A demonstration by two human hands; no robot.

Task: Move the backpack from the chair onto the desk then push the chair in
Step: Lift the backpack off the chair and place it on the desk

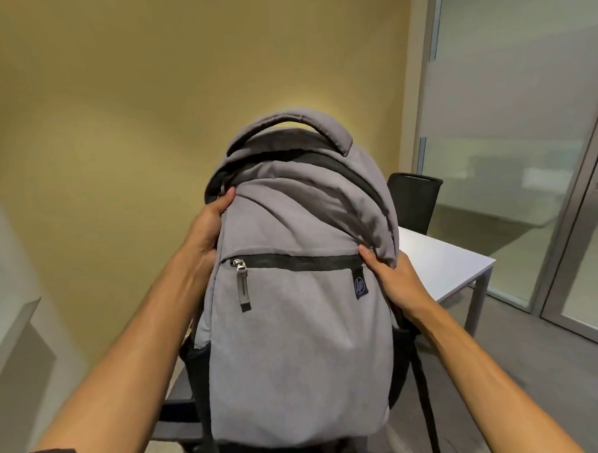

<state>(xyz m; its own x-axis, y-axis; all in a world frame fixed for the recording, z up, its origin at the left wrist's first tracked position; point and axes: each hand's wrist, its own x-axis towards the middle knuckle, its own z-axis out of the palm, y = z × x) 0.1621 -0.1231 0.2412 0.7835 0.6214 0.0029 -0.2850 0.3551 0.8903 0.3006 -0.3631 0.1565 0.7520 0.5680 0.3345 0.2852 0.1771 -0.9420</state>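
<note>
A grey backpack (295,329) with black zips and straps fills the middle of the view, held upright in front of me. My left hand (205,230) grips its upper left side, thumb on the front. My right hand (396,283) grips its right side near the front pocket zip. The white desk (443,264) shows behind the backpack to the right. A dark chair part (175,413) is visible low down behind the bag, mostly hidden. Whether the bag's base rests on anything is hidden.
A second black chair (415,204) stands at the desk's far side. A yellow wall is ahead. Frosted glass partition (512,114) and a glass door (593,247) are on the right. Grey carpet floor lies to the right.
</note>
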